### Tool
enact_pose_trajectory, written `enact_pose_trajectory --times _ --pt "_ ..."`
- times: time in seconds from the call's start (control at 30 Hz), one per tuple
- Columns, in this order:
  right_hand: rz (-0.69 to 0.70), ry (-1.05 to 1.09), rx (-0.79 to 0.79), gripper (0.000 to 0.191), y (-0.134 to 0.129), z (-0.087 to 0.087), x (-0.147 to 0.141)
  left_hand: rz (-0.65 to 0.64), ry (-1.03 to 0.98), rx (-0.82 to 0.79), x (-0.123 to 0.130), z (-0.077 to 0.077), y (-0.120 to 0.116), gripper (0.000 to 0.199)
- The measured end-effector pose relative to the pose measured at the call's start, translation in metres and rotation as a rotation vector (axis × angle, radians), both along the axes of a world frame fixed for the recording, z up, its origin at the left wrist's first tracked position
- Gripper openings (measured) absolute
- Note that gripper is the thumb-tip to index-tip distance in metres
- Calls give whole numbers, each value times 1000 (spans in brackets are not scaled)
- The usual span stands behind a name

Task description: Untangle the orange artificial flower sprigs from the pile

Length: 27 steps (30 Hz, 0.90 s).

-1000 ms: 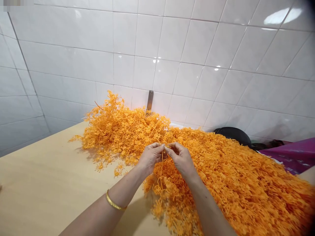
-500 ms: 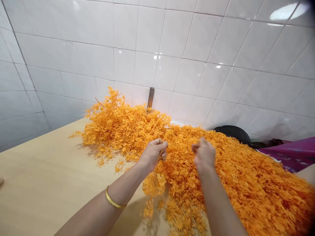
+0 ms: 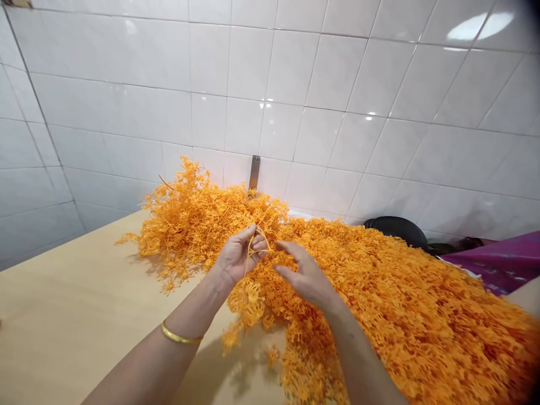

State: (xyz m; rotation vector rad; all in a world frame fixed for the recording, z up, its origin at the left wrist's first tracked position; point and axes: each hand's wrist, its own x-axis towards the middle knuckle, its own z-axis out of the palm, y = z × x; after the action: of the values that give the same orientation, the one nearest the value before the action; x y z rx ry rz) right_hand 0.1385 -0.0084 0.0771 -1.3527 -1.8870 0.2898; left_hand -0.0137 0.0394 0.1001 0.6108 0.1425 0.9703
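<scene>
My left hand (image 3: 238, 253) pinches the thin orange stem of an artificial flower sprig (image 3: 248, 301), whose blossoms hang below the wrist. The bare end of the stem forks into a loop beside my fingertips. To its right, my right hand (image 3: 306, 275) has its thumb and fingers apart, with nothing seen between them. It hovers just in front of a large heap of orange artificial flowers (image 3: 405, 304). Behind my left hand, more sprigs with bare stems are piled in a looser bunch (image 3: 202, 208).
A pale wooden tabletop (image 3: 84, 298) extends to the left. White tiled wall (image 3: 147, 112) rises behind it, with a metal strip (image 3: 254, 173) fixed low. Black round dishes (image 3: 396, 232) and purple sheeting (image 3: 498, 261) lie at the right, beyond the heap.
My left hand has moved slightly left and turned, bringing the forked stem into view. My right hand has come left toward it, and its fingers have opened.
</scene>
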Motion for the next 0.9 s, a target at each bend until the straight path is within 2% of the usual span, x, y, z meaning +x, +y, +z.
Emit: enact_pose_trajectory --times 0.07,0.13,0.2,0.27,0.37,0.43,0.53,0.63,0.73,0.83,0.9 --pt "-11 -117 -70 34 7 -13 1 84 21 40 -5 10 -5 21" --pt "-92 -192 -82 25 12 -20 7 173 26 95 -11 21 -9 21" --pt "-166 -192 -34 20 13 -18 12 230 10 134 -18 30 -11 22" --pt "-181 -164 8 17 9 -9 12 260 7 146 -23 33 -10 21" --pt "-169 -83 59 22 1 6 9 308 94 151 -21 28 -7 13" --pt "-224 -25 146 23 -2 12 8 332 173 152 -17 22 -5 10" --pt "-341 -49 223 23 -5 16 12 362 228 162 -11 17 -4 11" --pt "-367 -72 226 28 -12 23 10 401 239 192 -8 16 -5 12" --pt "-250 -38 192 23 -24 33 -6 420 248 233 -5 14 -6 14" --pt "22 -63 -46 26 -33 34 -27 413 233 251 -1 10 -7 16" --pt "144 -67 -176 27 -34 29 -39 410 217 225 2 8 -7 16"
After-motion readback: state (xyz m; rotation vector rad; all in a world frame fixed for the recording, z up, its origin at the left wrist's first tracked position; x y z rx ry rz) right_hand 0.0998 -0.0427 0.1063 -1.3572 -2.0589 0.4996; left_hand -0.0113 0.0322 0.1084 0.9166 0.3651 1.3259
